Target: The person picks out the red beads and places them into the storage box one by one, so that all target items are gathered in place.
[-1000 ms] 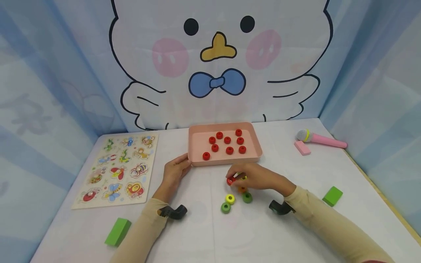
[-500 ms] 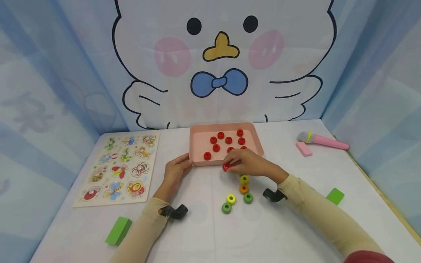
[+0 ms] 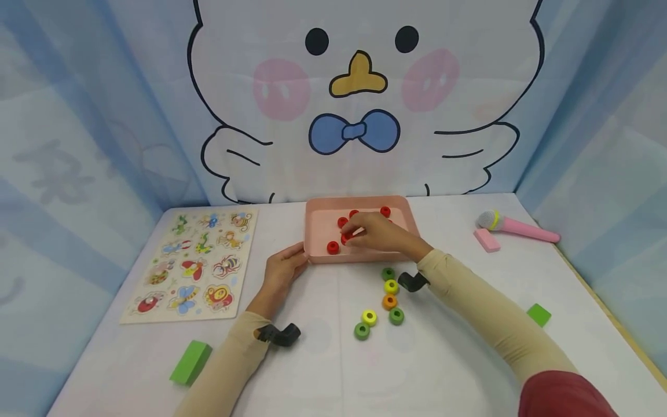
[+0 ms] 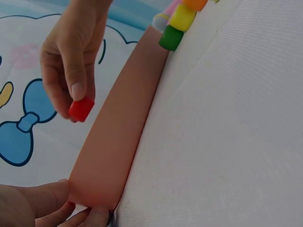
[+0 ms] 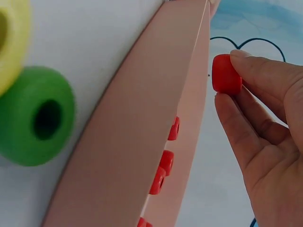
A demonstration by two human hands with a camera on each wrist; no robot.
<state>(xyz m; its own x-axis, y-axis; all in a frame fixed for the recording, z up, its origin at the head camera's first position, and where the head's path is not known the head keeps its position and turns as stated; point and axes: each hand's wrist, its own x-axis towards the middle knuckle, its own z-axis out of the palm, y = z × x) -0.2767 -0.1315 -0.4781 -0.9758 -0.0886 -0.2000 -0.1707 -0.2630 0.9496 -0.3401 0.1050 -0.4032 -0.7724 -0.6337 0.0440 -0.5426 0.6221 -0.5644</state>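
My right hand [image 3: 376, 233] pinches a red bead [image 5: 226, 74] between thumb and fingertips. It is held over the pink tray [image 3: 359, 258], above the height of its walls in the left wrist view. Inside the tray lie several red beads [image 3: 333, 248], some hidden behind the hand. At the tray's near left corner my left hand [image 3: 282, 271] grips the outside, with fingertips on the wall. Just in front of the tray, a loose line of green, yellow and orange beads [image 3: 389, 302] lies on the table. A yellow bead [image 3: 369, 317] and a green bead [image 3: 362, 331] sit beside it.
An insect picture board [image 3: 191, 266] lies at the left, with a green block [image 3: 190, 363] in front of it. Toward the right edge are a pink toy microphone [image 3: 521, 227], a pink block [image 3: 487, 240] and another green block [image 3: 539, 315]. A printed curtain [image 3: 359, 168] hangs behind the table.
My right hand has carried a red bead from the loose beads, away from me, to above the tray. The left hand has stayed at the tray's corner. The head view has shifted slightly.
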